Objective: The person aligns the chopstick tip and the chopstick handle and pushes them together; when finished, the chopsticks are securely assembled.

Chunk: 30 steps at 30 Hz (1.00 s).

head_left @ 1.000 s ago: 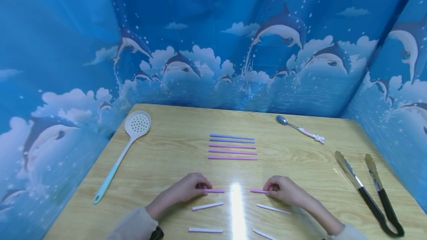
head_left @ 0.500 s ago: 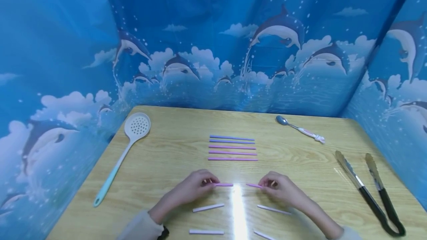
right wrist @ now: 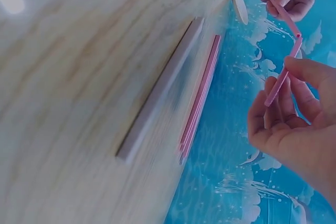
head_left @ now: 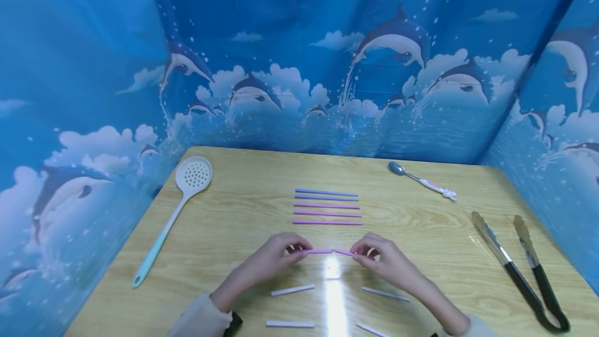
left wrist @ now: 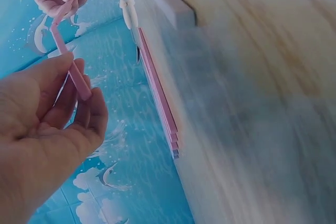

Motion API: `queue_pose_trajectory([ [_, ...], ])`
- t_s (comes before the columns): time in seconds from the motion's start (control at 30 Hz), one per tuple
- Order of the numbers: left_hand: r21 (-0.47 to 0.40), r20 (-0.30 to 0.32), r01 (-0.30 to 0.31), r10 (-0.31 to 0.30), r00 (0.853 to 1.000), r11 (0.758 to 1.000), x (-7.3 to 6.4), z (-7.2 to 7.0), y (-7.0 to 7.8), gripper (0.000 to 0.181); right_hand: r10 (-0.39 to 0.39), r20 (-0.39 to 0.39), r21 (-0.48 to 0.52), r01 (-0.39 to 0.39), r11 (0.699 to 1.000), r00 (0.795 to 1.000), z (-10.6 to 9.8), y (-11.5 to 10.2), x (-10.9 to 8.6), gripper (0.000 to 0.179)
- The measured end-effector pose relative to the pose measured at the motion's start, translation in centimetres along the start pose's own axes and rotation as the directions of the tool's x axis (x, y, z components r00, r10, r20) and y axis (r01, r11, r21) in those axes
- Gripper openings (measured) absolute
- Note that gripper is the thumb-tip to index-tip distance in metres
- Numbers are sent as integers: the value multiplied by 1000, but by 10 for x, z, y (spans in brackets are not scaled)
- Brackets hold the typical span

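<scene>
Between thumb and fingertips, my left hand (head_left: 277, 255) pinches a short, slim pink stick (head_left: 320, 251). My right hand (head_left: 386, 260) pinches a second short pink stick (head_left: 343, 252) the same way. The two inner ends meet between the hands at a slight angle. In the left wrist view, the stick in my left hand (left wrist: 79, 77) has flat sides, and its outer end sticks out past the fingers. The right wrist view shows the right-hand stick (right wrist: 283, 74) with its end against the other one (right wrist: 283, 14). Both are held up off the table.
Beyond the hands lie parallel longer sticks, blue (head_left: 326, 198) and pink (head_left: 327, 222). Several short pale lilac sticks (head_left: 290, 324) lie nearer, on both sides. A skimmer (head_left: 193, 176) is at left; a spoon (head_left: 423, 181) and black-handled tongs (head_left: 524, 280) are at right on the wooden table (head_left: 243, 191).
Both hands have moved inward and slightly away from the body. The gap between the two pink sticks has closed, and their inner ends now meet.
</scene>
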<state>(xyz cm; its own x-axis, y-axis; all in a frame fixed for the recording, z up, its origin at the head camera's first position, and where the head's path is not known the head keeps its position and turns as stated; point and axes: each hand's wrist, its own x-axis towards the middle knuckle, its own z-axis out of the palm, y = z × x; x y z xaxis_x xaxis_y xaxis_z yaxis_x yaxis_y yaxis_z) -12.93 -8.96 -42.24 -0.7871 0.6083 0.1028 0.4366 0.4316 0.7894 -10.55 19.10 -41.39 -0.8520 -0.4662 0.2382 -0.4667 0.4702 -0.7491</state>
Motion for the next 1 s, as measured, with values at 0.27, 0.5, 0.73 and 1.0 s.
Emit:
queue_pose_trajectory([
  [0.27, -13, -61, -43, 42, 997, 999, 0, 0, 1, 16, -24, -21, -22, 23, 999, 999, 1, 0, 1, 4],
  [0.5, 3, -79, -52, 52, 995, 999, 0, -1, 2, 17, -97, -58, -85, 92, 992, 994, 0, -2, 3, 7],
  [0.73, 23, -79, -58, 60, 995, 998, 1, -1, 0, 17, -41, -43, -58, 38, 998, 998, -1, -2, 4, 8],
  [1.0, 25, -64, -51, 53, 997, 998, 2, 3, -1, 19, 8, -53, -17, -9, 1000, 999, 4, 0, 4, 9],
])
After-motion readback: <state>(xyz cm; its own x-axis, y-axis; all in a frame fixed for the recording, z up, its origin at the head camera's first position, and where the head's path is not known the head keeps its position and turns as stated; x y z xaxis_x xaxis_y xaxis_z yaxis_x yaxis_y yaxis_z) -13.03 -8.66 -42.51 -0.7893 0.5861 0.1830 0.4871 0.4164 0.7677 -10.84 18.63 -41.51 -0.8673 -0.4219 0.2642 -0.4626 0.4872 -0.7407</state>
